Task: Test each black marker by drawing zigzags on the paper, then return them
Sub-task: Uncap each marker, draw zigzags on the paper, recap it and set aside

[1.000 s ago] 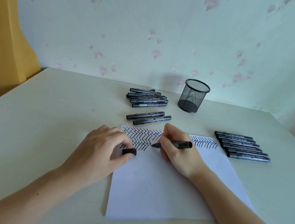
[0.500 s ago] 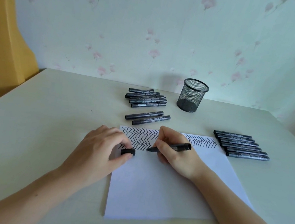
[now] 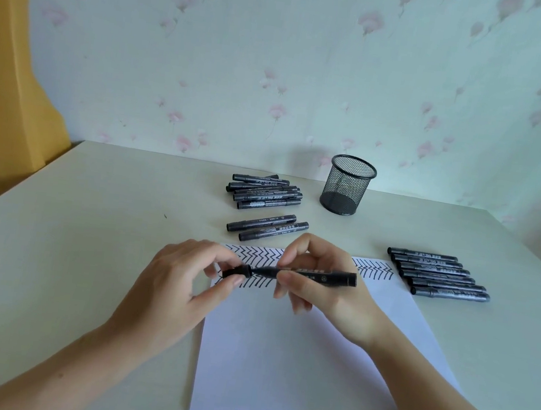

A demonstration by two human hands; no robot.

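My right hand holds a black marker level above the white paper, tip pointing left. My left hand pinches the marker's black cap, which sits at the marker's tip. Rows of black zigzags run along the paper's far edge, partly hidden by both hands. A pile of black markers lies behind the paper, with two loose markers just in front of it. A neat row of several markers lies to the right of the paper.
A black mesh pen cup stands by the wall at the back of the pale table. A yellow curtain hangs at the left. Floral wallpaper covers the wall behind.
My right hand lifted the marker off the paper and turned it level. My left hand rose with the cap and brought it to the marker's tip.
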